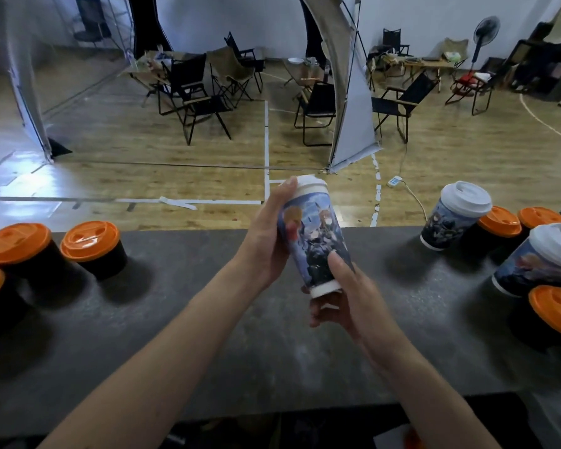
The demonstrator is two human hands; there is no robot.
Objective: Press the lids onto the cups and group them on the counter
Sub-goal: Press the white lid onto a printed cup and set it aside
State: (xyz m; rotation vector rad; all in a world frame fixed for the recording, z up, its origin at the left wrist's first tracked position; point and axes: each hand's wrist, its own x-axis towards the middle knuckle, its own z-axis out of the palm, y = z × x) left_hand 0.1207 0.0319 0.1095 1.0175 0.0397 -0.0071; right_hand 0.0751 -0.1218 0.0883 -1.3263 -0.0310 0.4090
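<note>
Tilted printed cup is held above tabletop, frame centre.
Gripped by left hand near white lid, right hand at base; lid could be left half-seated, or cup wall crushed, if squeezed unevenly.

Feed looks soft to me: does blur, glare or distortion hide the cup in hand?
Head view: the held cup, gripped by the left hand and right hand, is slightly soft but readable; fisheye bend leans the orange-lidded cups at the edges outward; glare whitens the floor far left; the counter is dim, with soft shadows.
</note>
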